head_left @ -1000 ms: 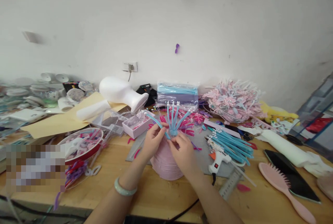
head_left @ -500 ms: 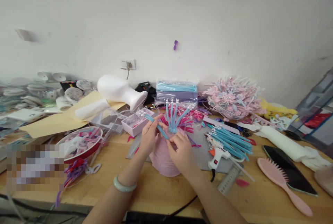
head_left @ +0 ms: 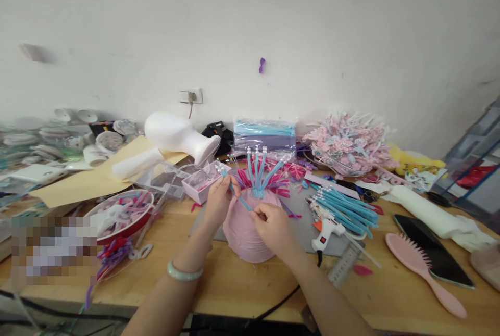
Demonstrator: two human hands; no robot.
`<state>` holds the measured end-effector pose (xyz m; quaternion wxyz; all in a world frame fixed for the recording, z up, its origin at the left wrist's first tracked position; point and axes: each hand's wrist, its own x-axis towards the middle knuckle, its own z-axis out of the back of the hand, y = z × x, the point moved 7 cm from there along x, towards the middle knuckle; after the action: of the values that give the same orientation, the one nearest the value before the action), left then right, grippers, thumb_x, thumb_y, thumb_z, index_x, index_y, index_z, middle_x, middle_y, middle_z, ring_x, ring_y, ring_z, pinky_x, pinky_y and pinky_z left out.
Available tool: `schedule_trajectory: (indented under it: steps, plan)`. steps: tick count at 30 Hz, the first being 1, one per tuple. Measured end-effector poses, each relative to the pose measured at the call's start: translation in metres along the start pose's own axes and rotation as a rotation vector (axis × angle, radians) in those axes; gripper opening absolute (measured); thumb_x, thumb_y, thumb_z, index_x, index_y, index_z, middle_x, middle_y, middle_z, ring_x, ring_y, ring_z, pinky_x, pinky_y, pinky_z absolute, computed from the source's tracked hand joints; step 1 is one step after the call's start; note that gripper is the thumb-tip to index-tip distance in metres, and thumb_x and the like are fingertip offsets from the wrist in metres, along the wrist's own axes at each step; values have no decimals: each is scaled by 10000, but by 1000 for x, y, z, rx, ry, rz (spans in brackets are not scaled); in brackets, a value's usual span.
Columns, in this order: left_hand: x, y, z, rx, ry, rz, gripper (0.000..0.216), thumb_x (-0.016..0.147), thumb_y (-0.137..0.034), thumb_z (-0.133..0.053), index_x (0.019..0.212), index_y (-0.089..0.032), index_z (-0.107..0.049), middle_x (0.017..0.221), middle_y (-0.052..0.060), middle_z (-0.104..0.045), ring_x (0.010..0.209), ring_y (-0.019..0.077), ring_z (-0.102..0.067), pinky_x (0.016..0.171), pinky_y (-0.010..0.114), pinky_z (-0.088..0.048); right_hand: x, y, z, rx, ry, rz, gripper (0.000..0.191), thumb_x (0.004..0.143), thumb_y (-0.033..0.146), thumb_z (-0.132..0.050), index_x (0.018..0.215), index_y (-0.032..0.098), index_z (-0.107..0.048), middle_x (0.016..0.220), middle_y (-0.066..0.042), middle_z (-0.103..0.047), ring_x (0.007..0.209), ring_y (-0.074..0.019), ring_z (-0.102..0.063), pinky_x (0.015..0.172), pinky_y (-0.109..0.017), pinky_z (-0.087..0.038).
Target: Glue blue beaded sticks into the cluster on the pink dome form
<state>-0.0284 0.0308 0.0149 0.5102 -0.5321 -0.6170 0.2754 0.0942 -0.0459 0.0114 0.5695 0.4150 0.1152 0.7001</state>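
Observation:
My left hand [head_left: 217,201] and my right hand [head_left: 270,226] pinch the two ends of one blue strip with a pearl tip [head_left: 233,190]. They hold it over a round pink form [head_left: 246,226] on the wooden table [head_left: 219,284]. Several more blue pearl-tipped strips [head_left: 258,172] stand upright in a fan on top of the pink form. The left hand grips the strip near its pearl end, and the right hand pinches its lower end. A pale green bangle sits on my left wrist.
A pile of blue pearl-tipped strips [head_left: 346,210] and a white glue gun [head_left: 326,232] lie right of the form. A pink hairbrush [head_left: 424,271], black phone [head_left: 433,258], white foam head [head_left: 175,135], pink box [head_left: 203,182], red bowl of scraps [head_left: 123,213] and pink flower heap [head_left: 347,143] surround it.
Both hands have dropped slightly toward the pink form, drawing the single blue strip down and away from the upright fan. The view has shifted a little.

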Motion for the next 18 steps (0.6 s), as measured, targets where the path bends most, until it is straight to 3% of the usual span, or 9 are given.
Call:
schedule_trajectory:
  steps: [8,13,18]
  plan:
    - [0,4,-3,25,125,23,312,755,-465,-516,693,-163,-564,501,2,-534,510,129,-493,520,253,-388,-3,-4,1,-35,66,-62,232,722,207,-517,495,173,-484,470,45,-455,472,-84,-367,461,-218,-194]
    - [2,-2,2,11,52,-38,305,759,-453,-527,641,-172,-538,512,-2,-542,507,115,-489,534,243,-405,-3,-1,5,47,58,-26,241,742,196,-494,502,176,-508,483,36,-479,488,-94,-392,468,-221,-238]
    - [-5,-3,-1,-34,-59,-50,326,722,-495,-551,720,-168,-557,553,5,-592,503,123,-527,525,248,-429,2,-4,23,177,-103,38,194,788,201,-481,670,184,-635,641,-10,-608,603,-127,-504,576,-233,-374]
